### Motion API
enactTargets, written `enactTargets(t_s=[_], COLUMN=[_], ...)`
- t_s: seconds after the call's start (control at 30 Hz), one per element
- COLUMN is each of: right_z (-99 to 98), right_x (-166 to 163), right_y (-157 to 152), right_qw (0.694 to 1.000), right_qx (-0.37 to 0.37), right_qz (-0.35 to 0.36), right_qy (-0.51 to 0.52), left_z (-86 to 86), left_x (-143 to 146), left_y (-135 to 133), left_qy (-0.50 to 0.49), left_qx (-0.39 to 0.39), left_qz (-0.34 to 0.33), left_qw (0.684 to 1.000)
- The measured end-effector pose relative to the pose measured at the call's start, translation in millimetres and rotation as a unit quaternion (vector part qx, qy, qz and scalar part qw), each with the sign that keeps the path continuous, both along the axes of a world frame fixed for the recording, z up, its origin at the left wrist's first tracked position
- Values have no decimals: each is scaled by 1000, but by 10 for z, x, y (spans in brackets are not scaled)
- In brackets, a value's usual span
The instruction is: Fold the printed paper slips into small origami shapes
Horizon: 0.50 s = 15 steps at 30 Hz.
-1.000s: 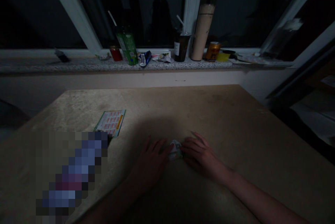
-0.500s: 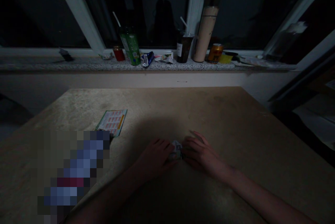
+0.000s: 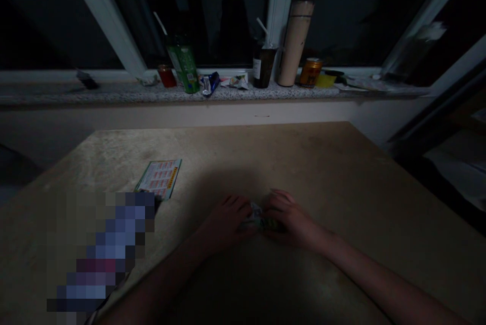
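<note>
Both my hands rest on a tan table (image 3: 341, 173) in dim light, fingers curled onto a small folded piece of printed paper (image 3: 256, 213) between them. My left hand (image 3: 228, 221) pinches its left side. My right hand (image 3: 290, 218) presses on its right side, and a greenish edge of the paper shows under those fingers. Much of the paper is hidden by the fingers.
A printed card (image 3: 159, 178) lies flat to the left, beside a blurred-out patch. A stone windowsill (image 3: 114, 93) behind the table carries a green cup (image 3: 184, 67), a red jar (image 3: 167, 76), a dark cup (image 3: 262, 64), a tall beige bottle (image 3: 295, 44), an orange can (image 3: 310, 72) and wrappers.
My two hands have closed in on the folded paper, the left fingers curling from flat to a pinch. The paper now looks flatter and more covered.
</note>
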State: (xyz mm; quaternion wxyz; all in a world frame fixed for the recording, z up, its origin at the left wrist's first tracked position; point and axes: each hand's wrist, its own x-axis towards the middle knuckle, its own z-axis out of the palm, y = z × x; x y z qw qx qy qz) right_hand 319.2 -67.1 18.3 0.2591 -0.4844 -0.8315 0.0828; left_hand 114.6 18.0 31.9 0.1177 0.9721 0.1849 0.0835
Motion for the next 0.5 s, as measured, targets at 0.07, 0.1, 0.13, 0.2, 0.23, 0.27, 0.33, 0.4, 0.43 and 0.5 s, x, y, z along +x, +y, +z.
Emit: enactTargets(t_s=[0.07,0.1,0.13,0.2,0.23,0.27,0.33,0.4,0.43,0.5], right_z=[-14,-16,-15,-7,0,7,20,30,31,27], right_x=[14,19,23,27,27,26,24,24,25,28], right_y=[-15,-21,-25,-30,-31,-31,-30,-28,-27,-23], right_qw=[1000,1000,1000,1000,1000,1000,1000,999,999,999], right_qx=[-4,-6,-7,-9,-10,-11,-13,-14,-14,-13], right_qz=[3,4,5,6,6,5,5,5,6,7], right_qy=[13,17,20,23,23,23,25,30,33,43], left_z=[7,10,12,15,17,19,25,29,29,26], left_x=[-9,-12,-13,-13,-12,-10,-7,-5,-5,-8], left_y=[-4,-6,-8,-10,-11,-11,-12,-10,-9,-5], left_qy=[-14,-19,-21,-24,-24,-25,-25,-24,-25,-27], left_qx=[-19,-25,-30,-35,-37,-39,-42,-47,-48,-51], left_qz=[6,9,11,13,14,15,18,17,17,14], left_qw=[1000,999,999,999,999,999,999,998,998,998])
